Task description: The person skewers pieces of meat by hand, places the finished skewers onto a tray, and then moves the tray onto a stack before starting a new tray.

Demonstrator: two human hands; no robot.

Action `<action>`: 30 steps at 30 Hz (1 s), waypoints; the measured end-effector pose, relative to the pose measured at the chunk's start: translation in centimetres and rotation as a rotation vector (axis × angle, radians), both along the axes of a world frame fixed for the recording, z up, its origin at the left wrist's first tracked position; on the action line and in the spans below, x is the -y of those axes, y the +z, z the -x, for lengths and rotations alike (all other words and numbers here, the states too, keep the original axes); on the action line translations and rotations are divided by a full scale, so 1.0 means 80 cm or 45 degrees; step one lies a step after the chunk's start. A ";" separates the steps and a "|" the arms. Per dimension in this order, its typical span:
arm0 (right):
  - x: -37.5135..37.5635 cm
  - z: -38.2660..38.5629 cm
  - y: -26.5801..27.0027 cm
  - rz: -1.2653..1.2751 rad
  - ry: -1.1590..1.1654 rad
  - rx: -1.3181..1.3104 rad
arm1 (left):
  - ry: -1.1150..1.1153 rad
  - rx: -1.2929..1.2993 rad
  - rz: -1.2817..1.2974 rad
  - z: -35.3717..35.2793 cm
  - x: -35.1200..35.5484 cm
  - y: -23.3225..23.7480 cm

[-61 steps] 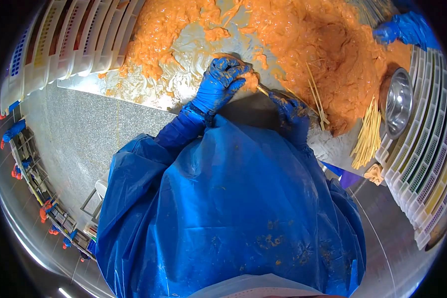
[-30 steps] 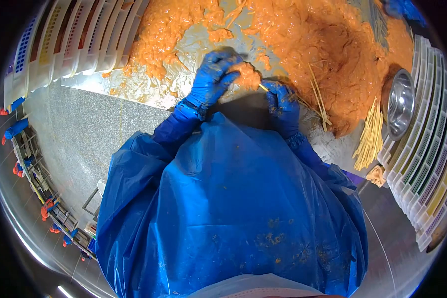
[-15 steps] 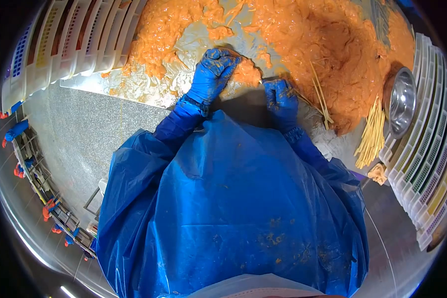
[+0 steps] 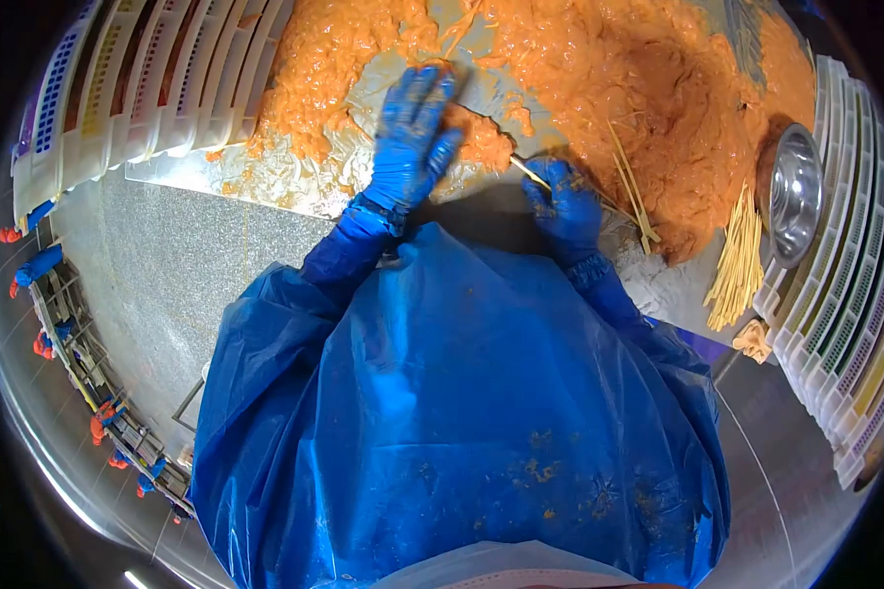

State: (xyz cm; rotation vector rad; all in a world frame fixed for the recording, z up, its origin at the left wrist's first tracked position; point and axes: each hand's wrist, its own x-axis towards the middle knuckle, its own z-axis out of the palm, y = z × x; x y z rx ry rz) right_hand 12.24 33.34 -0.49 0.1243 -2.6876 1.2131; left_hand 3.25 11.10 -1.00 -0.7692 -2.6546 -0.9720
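My right hand (image 4: 566, 204), in a smeared blue glove, is closed on the bare end of a wooden skewer (image 4: 528, 172). Orange marinated meat (image 4: 485, 140) covers the skewer's other end, above the metal tabletop. Beside that meat, my left hand (image 4: 413, 133) lies flat with its fingers stretched out and the thumb apart; the fingertips are slightly blurred. The left thumb is close to the meat, but whether it touches cannot be made out. Large heaps of the same orange meat (image 4: 648, 108) spread over the table beyond both hands.
Loose skewers (image 4: 639, 191) lean on the meat heap, and a bundle of skewers (image 4: 736, 265) lies to the right. Near it are a metal bowl (image 4: 794, 196) and stacked plastic baskets (image 4: 840, 255). More baskets (image 4: 147, 88) stand at left. Several people (image 4: 37, 263) are far off at left.
My left hand has opened from a closed grip by the meat and now lies flat, fingers stretched. More of the skewer's bare stick shows between the meat and my right hand.
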 end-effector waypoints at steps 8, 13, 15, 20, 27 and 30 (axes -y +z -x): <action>-0.003 -0.002 -0.023 -0.307 -0.041 -0.113 | -0.286 0.156 0.323 -0.021 -0.035 -0.005; -0.004 0.003 -0.029 -0.238 0.056 -0.132 | -0.323 0.108 0.338 -0.028 -0.053 -0.013; -0.003 0.002 -0.031 -0.240 0.058 -0.177 | -0.340 0.110 0.346 -0.038 -0.059 -0.014; -0.004 -0.001 -0.021 -0.329 -0.028 0.013 | -0.552 0.019 0.387 -0.048 -0.054 -0.022; -0.016 0.005 -0.002 0.105 -0.007 0.306 | 0.211 0.038 -0.050 -0.019 0.053 0.006; -0.027 0.025 0.005 0.685 0.239 0.641 | 0.196 0.032 0.051 -0.018 0.073 -0.011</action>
